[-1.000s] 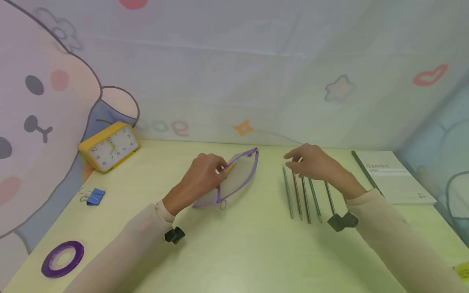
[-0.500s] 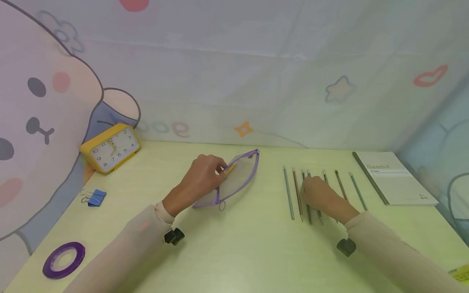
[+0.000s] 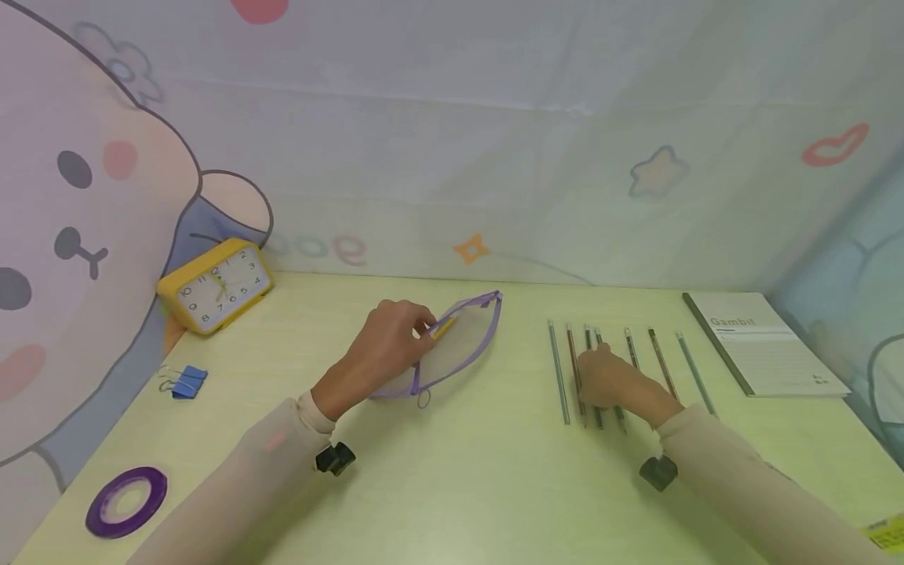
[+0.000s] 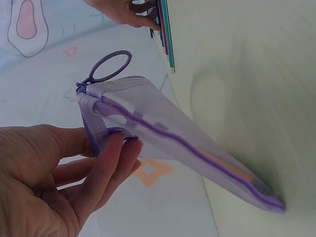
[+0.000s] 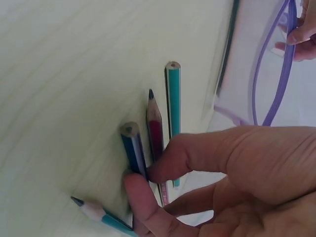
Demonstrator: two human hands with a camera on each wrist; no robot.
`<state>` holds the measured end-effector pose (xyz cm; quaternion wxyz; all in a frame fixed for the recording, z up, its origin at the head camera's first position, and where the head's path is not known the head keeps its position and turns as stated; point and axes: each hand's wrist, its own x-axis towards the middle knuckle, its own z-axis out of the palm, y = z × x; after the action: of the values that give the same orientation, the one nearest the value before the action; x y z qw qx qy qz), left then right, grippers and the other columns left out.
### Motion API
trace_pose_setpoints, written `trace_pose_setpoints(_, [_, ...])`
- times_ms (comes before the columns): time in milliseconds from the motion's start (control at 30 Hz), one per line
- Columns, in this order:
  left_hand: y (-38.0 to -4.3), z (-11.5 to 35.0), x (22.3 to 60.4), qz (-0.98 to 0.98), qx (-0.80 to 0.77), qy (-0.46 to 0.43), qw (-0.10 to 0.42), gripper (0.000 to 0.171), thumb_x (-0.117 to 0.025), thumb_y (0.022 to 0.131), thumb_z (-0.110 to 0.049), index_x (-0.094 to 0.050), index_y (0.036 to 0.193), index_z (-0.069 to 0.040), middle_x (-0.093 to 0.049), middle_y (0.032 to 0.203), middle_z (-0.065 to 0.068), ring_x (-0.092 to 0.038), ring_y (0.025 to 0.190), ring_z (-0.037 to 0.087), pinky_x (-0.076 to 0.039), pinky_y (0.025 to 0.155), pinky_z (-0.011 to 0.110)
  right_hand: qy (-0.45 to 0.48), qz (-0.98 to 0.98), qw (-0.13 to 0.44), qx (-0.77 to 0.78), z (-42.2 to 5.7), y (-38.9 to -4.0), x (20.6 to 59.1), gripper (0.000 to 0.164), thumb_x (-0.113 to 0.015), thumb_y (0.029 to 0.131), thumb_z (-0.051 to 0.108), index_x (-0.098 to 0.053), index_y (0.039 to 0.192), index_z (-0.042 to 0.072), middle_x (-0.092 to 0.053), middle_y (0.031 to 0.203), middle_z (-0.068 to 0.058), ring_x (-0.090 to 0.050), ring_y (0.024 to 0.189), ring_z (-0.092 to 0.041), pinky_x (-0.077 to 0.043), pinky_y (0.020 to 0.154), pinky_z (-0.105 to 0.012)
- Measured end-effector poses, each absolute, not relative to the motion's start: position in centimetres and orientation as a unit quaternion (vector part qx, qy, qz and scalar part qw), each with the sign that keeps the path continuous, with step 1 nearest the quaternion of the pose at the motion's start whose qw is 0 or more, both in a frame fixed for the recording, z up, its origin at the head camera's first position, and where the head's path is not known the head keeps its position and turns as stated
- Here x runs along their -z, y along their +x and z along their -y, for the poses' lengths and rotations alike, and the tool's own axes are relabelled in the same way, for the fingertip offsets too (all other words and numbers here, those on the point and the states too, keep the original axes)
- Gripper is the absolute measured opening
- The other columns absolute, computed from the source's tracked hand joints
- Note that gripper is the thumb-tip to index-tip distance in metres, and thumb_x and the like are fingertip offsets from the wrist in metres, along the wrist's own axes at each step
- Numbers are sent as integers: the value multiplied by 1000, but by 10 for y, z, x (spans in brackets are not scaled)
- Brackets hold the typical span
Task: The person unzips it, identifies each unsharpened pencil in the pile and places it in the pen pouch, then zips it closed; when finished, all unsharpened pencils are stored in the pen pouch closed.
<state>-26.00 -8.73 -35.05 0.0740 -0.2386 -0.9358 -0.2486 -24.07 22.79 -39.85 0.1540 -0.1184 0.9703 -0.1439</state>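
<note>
My left hand (image 3: 384, 341) pinches the zipper edge of a see-through pencil case (image 3: 462, 353) with purple trim, keeping its mouth spread. Through the case's side an orange-yellow pencil (image 4: 227, 165) shows, lying near the bottom. Several pencils lie in a row to the right of the case, and my right hand (image 3: 614, 380) is down among them. Thumb and forefinger pinch a dark blue pencil (image 5: 132, 148) with a flat, unsharpened end. Beside it lie a dark red pencil (image 5: 155, 129) and a teal pencil (image 5: 174, 98); a sharpened teal pencil (image 5: 111, 219) is partly hidden under the fingers.
A notebook (image 3: 770, 353) lies right of the pencils. On the left are a yellow alarm clock (image 3: 219, 290), a blue binder clip (image 3: 189, 382) and a purple ring-shaped roll (image 3: 95, 510). A printed cloth (image 3: 452, 157) hangs behind the table (image 3: 459, 486).
My right hand has come down from above the pencils' far ends into the middle of the row and taken hold of the dark blue pencil. My left hand still holds the case in place.
</note>
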Motion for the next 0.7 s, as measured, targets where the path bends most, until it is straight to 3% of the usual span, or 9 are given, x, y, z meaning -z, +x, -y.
trace_pose_setpoints(133, [-260,87,351,935,251,-238,75,19,-68,89,-4,-79,104,-1,-78,90,13,-65,64,15,-39,50,19,-117,-970,153,148,-228,-240,398,6,-53,77,-7,-50,77,-1,-47,106,-34,-41,55,-11,-36,48,-21])
trace_pose_setpoints(333, [-261,87,350,937,248,-237,70,20,-68,88,-4,-79,105,-1,-78,90,13,-65,65,15,-40,50,19,-124,-969,151,151,-231,-246,388,18,-56,81,-2,-45,70,7,-42,72,-7,-36,54,-11,-33,48,-21])
trace_pose_setpoints(400, [-261,87,350,937,247,-235,69,20,-68,88,-4,-78,105,-1,-78,90,13,-64,65,15,-40,50,19,-116,-963,164,178,-233,-248,379,9,-57,87,3,-54,83,-3,-48,69,-5,-46,55,-12,-42,52,-27])
trace_pose_setpoints(467, [-262,87,351,938,249,-233,65,20,-68,88,-4,-78,106,-1,-78,91,13,-65,63,14,-40,50,19,-102,-950,180,233,-237,-250,369,36,-58,92,10,-54,115,-17,-62,81,-13,-58,63,-14,-54,67,-39])
trace_pose_setpoints(533, [-262,87,351,937,251,-234,63,21,-67,89,-4,-78,106,-1,-78,92,14,-66,61,13,-40,49,19,-100,-931,196,293,-240,-249,356,68,-57,95,17,-31,148,-16,-63,112,-22,-67,83,-19,-52,90,-49])
trace_pose_setpoints(600, [-262,86,350,936,253,-236,61,22,-66,88,-3,-78,106,0,-78,93,14,-66,60,12,-40,49,19,-106,-908,214,345,-240,-246,343,82,-56,95,21,-13,159,-6,-53,137,-24,-68,103,-23,-44,104,-54])
trace_pose_setpoints(700, [-261,86,350,935,257,-237,57,23,-65,88,-3,-78,106,0,-78,93,15,-66,57,11,-40,48,19,-128,-857,254,430,-232,-239,327,83,-57,92,20,-14,162,7,-42,149,-20,-58,123,-26,-39,110,-49])
